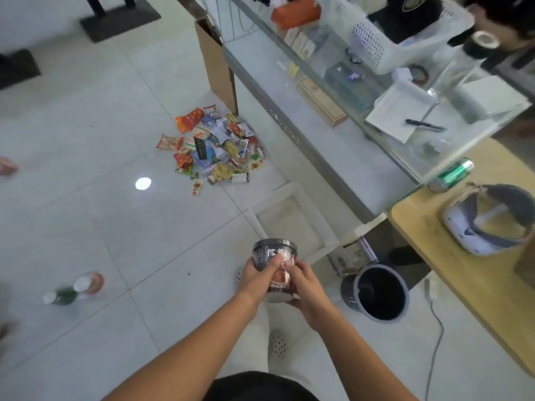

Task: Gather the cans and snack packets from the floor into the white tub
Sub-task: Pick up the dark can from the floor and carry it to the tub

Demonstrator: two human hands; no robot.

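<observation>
Both hands grip one dark instant-noodle bowl [274, 257] in mid-air, low centre of view. Left hand [256, 274] has its fingers curled round the bowl's left side; right hand [304, 285] is wrapped round the right side & base end, thumb on top. The bowl lies tipped: its wide rim points away from the person, its narrower base back towards them, so the long axis runs near-to-far, roughly at the white tub [262, 227].

The tub sits on the floor [101, 140] just beyond the bowl, up against the glass-topped bench [347, 157]; only its pale bottom shows inside. To the right of the hands is a black bin [376, 296], dark inside, contents can't tell.

A pile of snack packets [214, 146] lies on the floor further out, well apart from the tub. At far left is one stray packet [7, 166]. Lower left, 2 blurred items lie on their sides touching: a red & white can [89, 283] and a green can or bottle [65, 296]. Another green can [453, 175] lies on the wooden bench [463, 270], at the glass edge.
</observation>
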